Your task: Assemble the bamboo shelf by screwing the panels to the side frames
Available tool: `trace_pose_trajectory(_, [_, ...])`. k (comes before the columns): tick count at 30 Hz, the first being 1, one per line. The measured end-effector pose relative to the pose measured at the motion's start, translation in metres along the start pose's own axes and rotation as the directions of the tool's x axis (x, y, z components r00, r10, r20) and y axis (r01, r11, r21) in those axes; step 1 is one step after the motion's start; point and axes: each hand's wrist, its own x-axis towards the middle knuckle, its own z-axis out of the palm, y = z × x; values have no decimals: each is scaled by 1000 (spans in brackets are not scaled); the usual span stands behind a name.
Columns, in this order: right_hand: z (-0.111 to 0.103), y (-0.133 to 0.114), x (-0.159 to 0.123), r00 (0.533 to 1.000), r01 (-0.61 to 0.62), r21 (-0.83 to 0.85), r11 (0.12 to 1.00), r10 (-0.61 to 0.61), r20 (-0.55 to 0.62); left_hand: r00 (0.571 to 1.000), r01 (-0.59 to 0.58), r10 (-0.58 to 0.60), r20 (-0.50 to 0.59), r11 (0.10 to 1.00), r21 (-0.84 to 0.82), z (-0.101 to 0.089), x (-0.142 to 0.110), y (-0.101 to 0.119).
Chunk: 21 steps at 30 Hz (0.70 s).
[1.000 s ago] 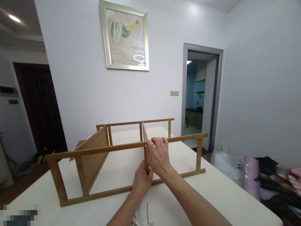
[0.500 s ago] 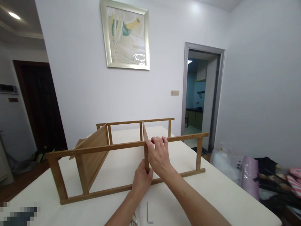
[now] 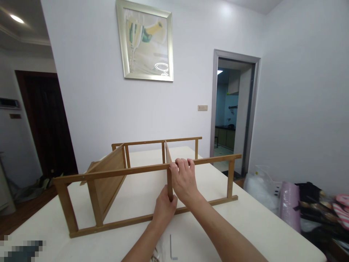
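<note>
A brown wooden shelf frame (image 3: 131, 169) lies on its side on the white table (image 3: 209, 222), with one slatless panel (image 3: 111, 182) fitted across its left part. A second panel stands edge-on near the middle, behind the crosspiece (image 3: 169, 183). My right hand (image 3: 184, 182) grips the near upper rail where it meets that crosspiece, fingers curled over the top. Low on the same crosspiece, my left hand (image 3: 164, 207) is closed around its bottom end near the lower rail; some fingertips are hidden. An L-shaped hex key (image 3: 171, 247) lies close to my forearms.
A clear plastic bag (image 3: 156, 253) with small parts lies partly behind my left forearm. A pixelated dark object (image 3: 23, 251) is at the lower left. Right of the table are a pink wrapped roll (image 3: 289, 205) and piled belongings. A doorway (image 3: 229, 116) opens beyond.
</note>
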Motion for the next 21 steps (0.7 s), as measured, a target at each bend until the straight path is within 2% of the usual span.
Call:
trace_pose_trajectory(9, [-3, 0, 4, 1000, -3, -15, 1000, 3, 21, 1000, 3, -3, -3, 1000, -7, -1, -1, 1])
trace_pose_trajectory(16, [3, 2, -1, 996, -48, 148, 988, 59, -68, 1000, -6, 6, 10, 1000, -17, -1, -1, 0])
trace_pose_trajectory(21, [0, 1, -1, 999, 20, 37, 999, -18, -42, 1000, -4, 4, 3, 1000, -8, 0, 0, -1])
